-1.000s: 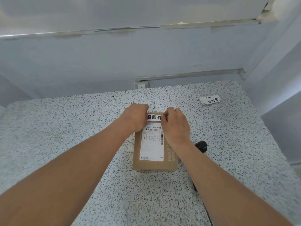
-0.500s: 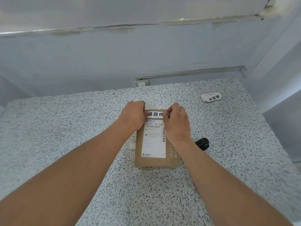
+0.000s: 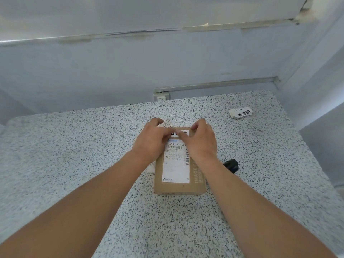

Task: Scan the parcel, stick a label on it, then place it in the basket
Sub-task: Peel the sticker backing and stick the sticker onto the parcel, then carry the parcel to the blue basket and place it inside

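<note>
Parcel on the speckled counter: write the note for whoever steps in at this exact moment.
Left hand and right hand: both lie on the far end of the parcel, fingers pressing the small label flat above the shipping sheet.
Parcel lies flat on the counter.
A black device, probably the scanner, sits right of the parcel, partly hidden by the right forearm.
Spare labels lie far right.
Done: label on.
Left: finish smoothing, then put the parcel in the basket, which is out of view.
</note>
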Demonstrator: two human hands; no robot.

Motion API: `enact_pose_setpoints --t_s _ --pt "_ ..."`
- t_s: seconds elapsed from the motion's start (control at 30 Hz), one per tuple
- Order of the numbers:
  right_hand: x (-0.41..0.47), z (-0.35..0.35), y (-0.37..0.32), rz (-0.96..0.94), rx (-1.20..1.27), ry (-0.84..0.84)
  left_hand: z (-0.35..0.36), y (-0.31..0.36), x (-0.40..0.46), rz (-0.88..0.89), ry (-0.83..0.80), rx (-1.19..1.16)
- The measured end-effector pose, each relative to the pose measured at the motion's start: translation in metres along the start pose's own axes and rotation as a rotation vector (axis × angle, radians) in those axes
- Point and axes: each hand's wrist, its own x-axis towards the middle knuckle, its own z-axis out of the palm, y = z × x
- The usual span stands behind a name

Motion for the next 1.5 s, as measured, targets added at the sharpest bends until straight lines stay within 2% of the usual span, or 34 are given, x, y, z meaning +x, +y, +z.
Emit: enact_pose_setpoints --t_s 0.23,0.57,0.67,0.8,0.93,1.17,1.5 --pt "0.001 0.004 -0.002 0.075 0.140 -0.002 0.005 -0.007 -0.005 -0.050 0.035 -0.085" --pt "-0.002 0.005 0.010 0.110 0.265 -0.001 0.003 -0.006 -0.011 -0.282 0.170 -0.327" --pt "-0.008 0.000 0.010 0.129 0.307 0.019 0.001 -0.001 -0.015 -0.303 0.197 -0.378" --pt "-0.024 -0.006 0.016 0.219 0.305 0.052 0.001 0.004 -0.026 -0.446 0.179 -0.439" --pt "-0.045 -0.007 0.023 0.231 0.245 -0.010 0.003 0.005 -0.049 -0.537 0.125 -0.434" --pt "-0.077 -0.012 0.016 0.151 0.204 -0.098 0.006 0.021 -0.089 -0.471 -0.017 -0.581" --pt "-0.115 -0.043 -0.016 0.173 0.337 -0.173 -0.029 0.031 -0.125 -0.502 0.037 -0.709"
